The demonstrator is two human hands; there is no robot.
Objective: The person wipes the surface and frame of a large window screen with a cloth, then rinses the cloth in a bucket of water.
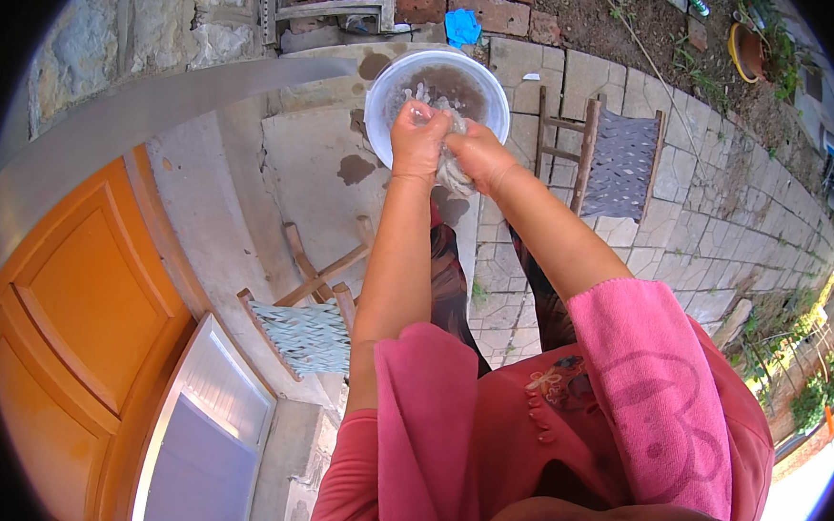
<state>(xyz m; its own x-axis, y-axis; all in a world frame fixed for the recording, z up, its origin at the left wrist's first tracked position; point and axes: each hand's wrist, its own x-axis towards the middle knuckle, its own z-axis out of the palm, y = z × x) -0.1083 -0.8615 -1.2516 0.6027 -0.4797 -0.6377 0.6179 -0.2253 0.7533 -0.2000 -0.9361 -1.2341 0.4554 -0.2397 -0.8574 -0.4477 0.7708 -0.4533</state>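
My left hand [417, 146] and my right hand [480, 154] are together over the near side of a round white basin [495, 89]. Both are closed around a wet, crumpled greyish-white cloth [454, 174], whose lower end hangs toward me past the rim. Murky grey-brown water [455, 75] fills the basin's bottom, and water splashes beside my left fingers. My palms hide part of the cloth.
A woven-seat stool [619, 164] lies tipped on the paving at right; another stool [302, 334] is by my left forearm. A blue crumpled item [462, 28] lies beyond the basin. An orange door [94, 290] stands left. A pink towel [649, 390] drapes over my shoulders.
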